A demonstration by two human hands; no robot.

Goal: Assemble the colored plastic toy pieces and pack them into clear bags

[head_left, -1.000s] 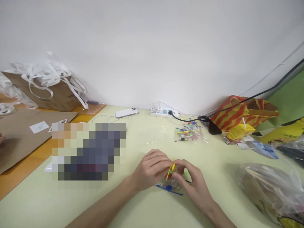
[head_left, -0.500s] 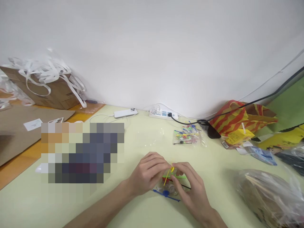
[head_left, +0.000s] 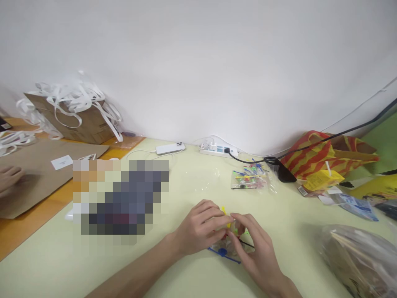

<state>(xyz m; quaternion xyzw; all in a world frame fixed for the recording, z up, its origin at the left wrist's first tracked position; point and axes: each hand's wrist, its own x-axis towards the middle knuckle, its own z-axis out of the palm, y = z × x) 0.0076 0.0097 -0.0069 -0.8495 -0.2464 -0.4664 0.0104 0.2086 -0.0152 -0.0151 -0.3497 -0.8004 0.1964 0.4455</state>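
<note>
My left hand (head_left: 201, 229) and my right hand (head_left: 259, 248) meet over the table, thumbs and forefingers pinched together around a small yellow plastic piece (head_left: 223, 211). Its slim yellow end sticks up between the fingertips, and my fingers cover the rest. Under the hands lies a clump of small coloured plastic parts that looks bagged in clear plastic. A blue bar with a round hub (head_left: 222, 252) shows at its near edge. A thin black rod (head_left: 247, 243) pokes out beneath my right fingers, with bits of green and red partly hidden.
Another clear bag of coloured parts (head_left: 249, 178) lies farther back. A power strip (head_left: 218, 150) and white phone (head_left: 170, 147) sit by the wall. At right are a yellow drink carton (head_left: 322, 181) and a plastic-wrapped bundle (head_left: 356, 256). Another person's hand (head_left: 9, 178) rests on cardboard at left.
The yellow piece has turned: its thin rod pointed down toward the table, and now a yellow end points up. Another person's hand has appeared at the left edge. The view has shifted slightly left.
</note>
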